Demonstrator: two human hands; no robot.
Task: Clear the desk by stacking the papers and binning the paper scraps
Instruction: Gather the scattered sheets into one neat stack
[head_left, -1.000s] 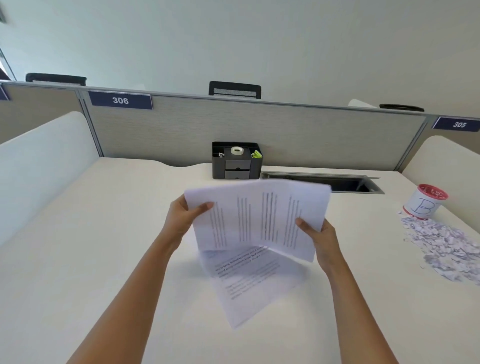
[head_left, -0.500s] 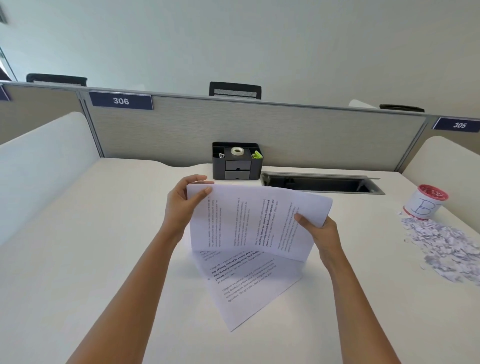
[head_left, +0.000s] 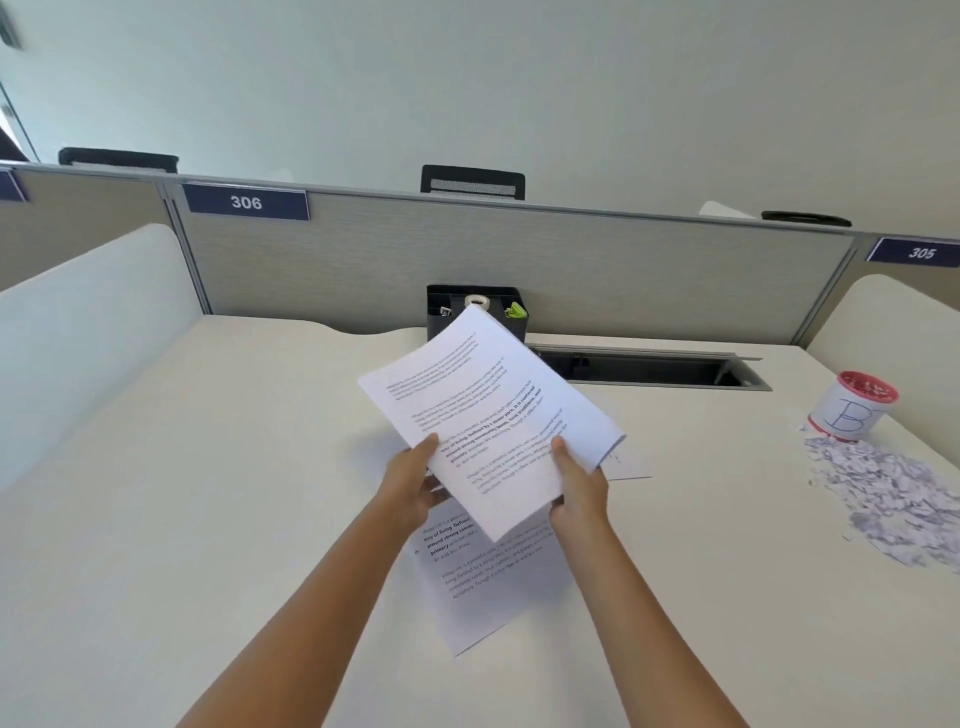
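White flat printed papers (head_left: 488, 415), both hands gripping

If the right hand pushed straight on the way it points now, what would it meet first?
The right hand grips the paper stack, which would travel with it. Past that, its line runs to the black desk organizer at the partition, probably the first obstacle; depth is hard to judge.

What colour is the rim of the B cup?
Red. The cup shows best in the head view.

Pale wall (head_left: 519, 78), grey partition (head_left: 519, 260) (plate 306 (head_left: 246, 202)), white desk (head_left: 208, 467), black chair backs (head_left: 472, 183) beyond.
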